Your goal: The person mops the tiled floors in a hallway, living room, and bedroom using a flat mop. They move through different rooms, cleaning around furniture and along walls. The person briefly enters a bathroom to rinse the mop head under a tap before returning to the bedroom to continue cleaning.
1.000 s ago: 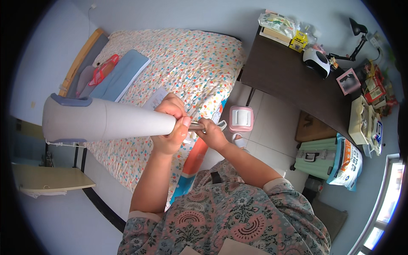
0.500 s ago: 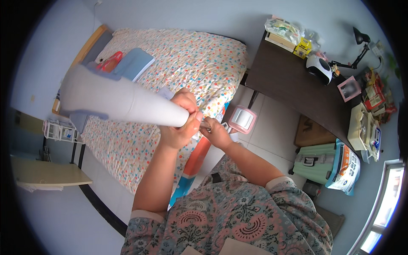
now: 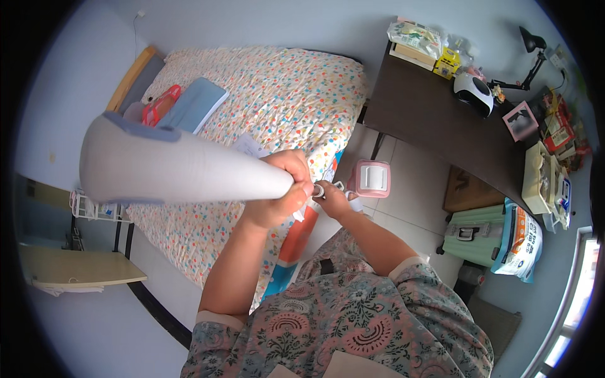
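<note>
My left hand (image 3: 282, 192) grips the narrow end of a long white tapered tube (image 3: 170, 167) with a grey-blue part at its wide end, which points to the left, up toward the camera. Just to its right, my right hand (image 3: 333, 200) pinches a small silver ring-like piece (image 3: 318, 189) at the tube's tip. A strip of white material (image 3: 300, 213) hangs below the two hands. Both hands are held over the near edge of a bed with a dotted cover (image 3: 277, 101).
A blue folded item (image 3: 192, 104) and a red object (image 3: 157, 106) lie near the bed's headboard. A small pink box (image 3: 373, 178) stands on the tiled floor. A dark desk (image 3: 435, 126) at right carries packets, a lamp and a frame. A green suitcase (image 3: 472, 233) stands by it.
The tube's wide end has swung upward and closer to the camera, and the view has shifted. Both hands stay together at the tube's narrow tip.
</note>
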Action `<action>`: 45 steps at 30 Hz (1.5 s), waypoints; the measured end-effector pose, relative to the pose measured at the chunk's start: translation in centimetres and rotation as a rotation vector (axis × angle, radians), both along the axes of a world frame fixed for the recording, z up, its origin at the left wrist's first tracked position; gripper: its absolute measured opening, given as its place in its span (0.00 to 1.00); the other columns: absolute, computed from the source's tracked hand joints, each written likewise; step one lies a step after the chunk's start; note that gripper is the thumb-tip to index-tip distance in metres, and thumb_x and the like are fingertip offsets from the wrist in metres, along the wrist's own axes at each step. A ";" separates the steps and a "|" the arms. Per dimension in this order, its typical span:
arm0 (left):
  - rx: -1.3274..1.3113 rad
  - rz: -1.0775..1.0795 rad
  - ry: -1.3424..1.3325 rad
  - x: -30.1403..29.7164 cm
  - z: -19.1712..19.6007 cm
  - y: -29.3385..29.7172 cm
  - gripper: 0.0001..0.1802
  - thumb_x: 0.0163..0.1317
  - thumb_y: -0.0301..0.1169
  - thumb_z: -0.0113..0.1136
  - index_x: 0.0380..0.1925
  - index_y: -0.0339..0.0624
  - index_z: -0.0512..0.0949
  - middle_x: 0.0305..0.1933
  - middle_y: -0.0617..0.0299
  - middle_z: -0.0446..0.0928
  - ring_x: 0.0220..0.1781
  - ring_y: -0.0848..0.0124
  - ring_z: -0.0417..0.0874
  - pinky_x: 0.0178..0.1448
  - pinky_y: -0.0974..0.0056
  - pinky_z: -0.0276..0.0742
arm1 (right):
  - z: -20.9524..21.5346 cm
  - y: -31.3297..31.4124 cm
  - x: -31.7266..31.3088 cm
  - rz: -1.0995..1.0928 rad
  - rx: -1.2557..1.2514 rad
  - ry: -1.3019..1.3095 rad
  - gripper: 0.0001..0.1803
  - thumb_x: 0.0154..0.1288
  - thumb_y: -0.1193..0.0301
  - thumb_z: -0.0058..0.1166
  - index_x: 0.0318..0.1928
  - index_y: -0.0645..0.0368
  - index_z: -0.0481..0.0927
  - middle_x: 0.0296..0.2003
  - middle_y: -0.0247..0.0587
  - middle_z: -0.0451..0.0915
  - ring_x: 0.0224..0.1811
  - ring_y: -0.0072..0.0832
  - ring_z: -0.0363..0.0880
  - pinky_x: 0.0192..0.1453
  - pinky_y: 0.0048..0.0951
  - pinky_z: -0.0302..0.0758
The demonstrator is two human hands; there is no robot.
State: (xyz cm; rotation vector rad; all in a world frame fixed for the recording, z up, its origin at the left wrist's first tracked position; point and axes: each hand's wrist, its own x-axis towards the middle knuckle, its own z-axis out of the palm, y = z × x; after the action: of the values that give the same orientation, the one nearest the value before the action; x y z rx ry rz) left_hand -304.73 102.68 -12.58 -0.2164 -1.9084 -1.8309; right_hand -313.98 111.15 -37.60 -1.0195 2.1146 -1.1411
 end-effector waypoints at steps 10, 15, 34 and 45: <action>-0.096 -0.360 -0.015 0.0 2.8 -0.7 0.08 0.41 0.26 0.58 0.17 0.42 0.67 0.15 0.63 0.70 0.18 0.72 0.72 0.30 0.65 0.73 | 3.0 3.1 2.5 -0.219 -0.034 0.146 0.14 0.49 0.69 0.59 0.39 0.50 0.76 0.39 0.32 0.76 0.47 0.33 0.73 0.45 0.36 0.72; 0.150 -0.246 0.109 0.5 3.8 -1.3 0.11 0.46 0.24 0.59 0.28 0.43 0.67 0.23 0.61 0.70 0.25 0.70 0.75 0.40 0.61 0.75 | 4.2 2.3 1.1 -0.249 -0.100 0.314 0.15 0.47 0.71 0.59 0.38 0.50 0.76 0.37 0.30 0.73 0.45 0.33 0.71 0.41 0.36 0.73; -0.017 -0.055 0.138 -3.1 4.3 0.2 0.11 0.41 0.15 0.53 0.22 0.43 0.67 0.18 0.61 0.72 0.21 0.69 0.77 0.42 0.57 0.77 | 4.2 0.6 -5.6 -0.238 -0.227 0.238 0.12 0.44 0.78 0.57 0.32 0.49 0.77 0.35 0.29 0.72 0.44 0.33 0.70 0.40 0.36 0.73; -0.070 0.285 -0.178 -10.9 -6.1 3.2 0.06 0.58 0.21 0.51 0.32 0.41 0.66 0.42 0.51 0.76 0.51 0.60 0.76 0.61 0.53 0.65 | -1.8 -1.7 -18.1 -0.481 0.030 0.219 0.20 0.50 0.75 0.54 0.47 0.48 0.74 0.49 0.38 0.71 0.54 0.39 0.67 0.56 0.33 0.68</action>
State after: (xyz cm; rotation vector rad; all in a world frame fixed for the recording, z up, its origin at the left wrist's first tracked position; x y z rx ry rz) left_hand -315.62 105.92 -18.70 0.1937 -2.0050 -1.6398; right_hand -332.08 109.49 -39.43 -0.6604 2.6375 -1.2524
